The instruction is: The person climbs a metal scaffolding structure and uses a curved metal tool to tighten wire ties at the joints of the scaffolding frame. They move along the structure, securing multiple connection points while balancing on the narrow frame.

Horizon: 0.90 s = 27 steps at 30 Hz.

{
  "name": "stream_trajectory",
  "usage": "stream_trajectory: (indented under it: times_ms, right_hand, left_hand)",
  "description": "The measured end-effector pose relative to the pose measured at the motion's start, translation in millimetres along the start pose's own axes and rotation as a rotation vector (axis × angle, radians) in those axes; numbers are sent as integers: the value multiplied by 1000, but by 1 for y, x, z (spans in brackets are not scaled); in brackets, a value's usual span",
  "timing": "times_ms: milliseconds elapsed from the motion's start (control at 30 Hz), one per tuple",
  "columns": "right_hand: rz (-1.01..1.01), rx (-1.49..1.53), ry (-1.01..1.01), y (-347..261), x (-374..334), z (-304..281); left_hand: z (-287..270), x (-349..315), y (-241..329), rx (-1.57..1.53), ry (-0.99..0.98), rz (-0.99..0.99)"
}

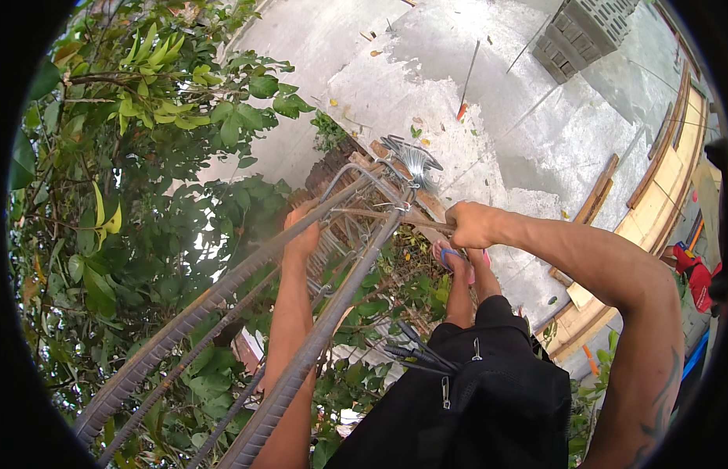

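Observation:
A cage of ribbed steel rebar [297,348] rises from the lower left, its thick bars joined near the top by bent stirrups and twisted tie wire [399,205]. My left hand [301,232] is closed at the left-hand thick bar, with part of its fingers hidden behind the steel. A thinner rusty steel rod [423,222] crosses the cage near its top. Its right end is in my right hand [472,224], which is closed in a fist. Just beyond the cage top lies a bundle of silver tie wire [415,162], bent into loops.
Leafy branches [90,258] crowd the left side. Far below is a grey concrete floor [426,86] with stacked hollow blocks [587,35] and timber planks [595,199]. My sandalled feet [450,254] stand at the cage. A black bag [505,406] hangs at my front.

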State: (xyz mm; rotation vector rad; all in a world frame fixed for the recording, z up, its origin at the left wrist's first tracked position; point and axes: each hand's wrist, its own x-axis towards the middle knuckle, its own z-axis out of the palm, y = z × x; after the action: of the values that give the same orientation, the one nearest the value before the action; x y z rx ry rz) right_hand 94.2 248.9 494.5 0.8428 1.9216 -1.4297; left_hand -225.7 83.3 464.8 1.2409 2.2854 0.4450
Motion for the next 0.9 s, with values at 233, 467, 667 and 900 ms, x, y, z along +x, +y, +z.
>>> stream_trajectory:
  times_ms: [233,467,667,900]
  right_hand:
    - [38,-128,232,-7,-22,49]
    - [-101,-267,648,5,-14,116]
    - [-332,351,378,39,0,107]
    - [-70,1393,-575,28,-5,95]
  left_hand:
    - [0,5,-7,58,-52,-5]
    - [5,6,-9,-19,26,57]
    - [2,6,0,-14,-7,17]
    - [1,5,1,-22,-15,-30]
